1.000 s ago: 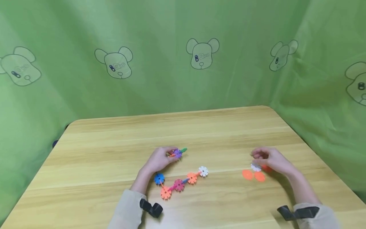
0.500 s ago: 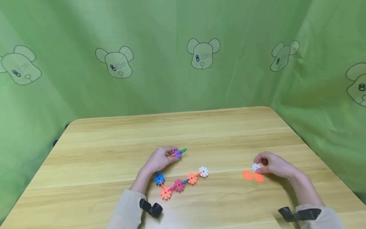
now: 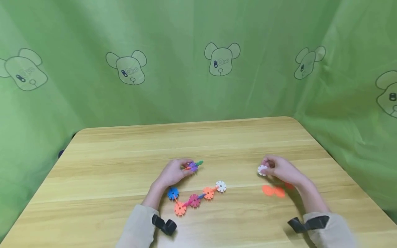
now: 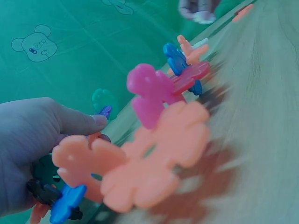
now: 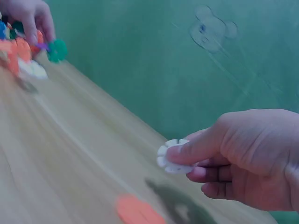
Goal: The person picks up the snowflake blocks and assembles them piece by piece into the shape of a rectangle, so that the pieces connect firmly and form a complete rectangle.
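Observation:
My left hand (image 3: 173, 173) pinches a purple snowflake disc (image 3: 193, 167), linked to a green disc (image 3: 200, 162) and an orange one, above the left middle of the table. Closer to me lies a zigzag chain of interlocked discs, from a blue disc (image 3: 173, 193) through an orange disc (image 3: 180, 208) and a magenta disc (image 3: 194, 200) to a white end disc (image 3: 221, 186). Whether it joins the held piece is hidden by my hand. On the right, my right hand (image 3: 283, 170) holds a loose white snowflake disc (image 5: 162, 161) between thumb and fingers, raised off the table.
Loose orange discs lie below my right hand: one orange disc (image 3: 267, 190) overlaps or touches a second, and another orange disc (image 3: 289, 185) is partly behind the wrist. A green curtain (image 3: 173, 93) stands behind the wooden table (image 3: 242, 137).
My right hand has taken hold of the white disc near the orange ones, lifted it and moved it left. The left hand has stayed in place with its piece.

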`<action>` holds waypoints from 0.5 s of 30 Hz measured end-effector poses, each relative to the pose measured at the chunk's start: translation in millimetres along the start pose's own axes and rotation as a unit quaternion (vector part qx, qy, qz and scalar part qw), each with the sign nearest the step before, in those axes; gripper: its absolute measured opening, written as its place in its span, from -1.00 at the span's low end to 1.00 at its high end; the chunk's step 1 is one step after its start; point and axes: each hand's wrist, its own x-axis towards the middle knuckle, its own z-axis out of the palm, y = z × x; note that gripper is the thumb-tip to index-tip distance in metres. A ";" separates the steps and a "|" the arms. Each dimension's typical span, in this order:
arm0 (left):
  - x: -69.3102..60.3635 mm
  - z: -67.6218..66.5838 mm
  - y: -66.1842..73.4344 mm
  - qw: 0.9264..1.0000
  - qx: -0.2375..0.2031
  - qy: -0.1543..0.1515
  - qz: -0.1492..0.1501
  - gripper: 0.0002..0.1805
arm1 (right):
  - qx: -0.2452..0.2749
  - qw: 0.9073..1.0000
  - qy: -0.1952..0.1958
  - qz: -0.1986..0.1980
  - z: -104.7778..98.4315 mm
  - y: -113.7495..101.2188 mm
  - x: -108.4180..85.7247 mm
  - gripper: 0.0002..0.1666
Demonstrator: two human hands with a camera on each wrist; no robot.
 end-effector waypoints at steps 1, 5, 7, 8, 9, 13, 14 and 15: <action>-0.1 0.0 -0.2 1.000 0.001 0.000 0.000 -0.54 | -0.002 1.000 0.006 -0.009 3.7 -5.0 5.2 -0.78; -0.6 0.0 -1.1 1.000 0.002 0.000 -0.003 -0.54 | 0.011 0.999 0.014 -0.042 19.1 -25.3 24.8 -0.82; -0.6 -0.2 -1.0 1.000 -0.002 -0.001 -0.005 -0.53 | 0.024 0.998 0.008 -0.051 26.6 -34.4 33.6 -0.82; -0.5 -0.3 -0.9 1.000 -0.005 -0.002 -0.005 -0.52 | 0.035 0.998 0.002 -0.050 30.2 -38.6 37.5 -0.82; -0.4 -0.4 -0.7 1.000 -0.007 -0.004 -0.006 -0.52 | 0.045 0.998 -0.004 -0.050 33.8 -42.5 41.1 -0.81; -0.1 -1.0 1.5 1.000 -0.014 -0.009 -0.006 -0.51 | 0.109 0.993 -0.027 -0.037 50.9 -56.2 54.6 -0.76; 0.0 -1.0 1.7 1.000 -0.014 -0.010 -0.006 -0.51 | 0.122 0.991 -0.030 -0.035 55.8 -59.4 57.6 -0.75; 0.1 -0.9 2.0 1.000 -0.012 -0.010 -0.007 -0.51 | 0.133 0.990 -0.031 -0.034 61.0 -62.6 60.1 -0.74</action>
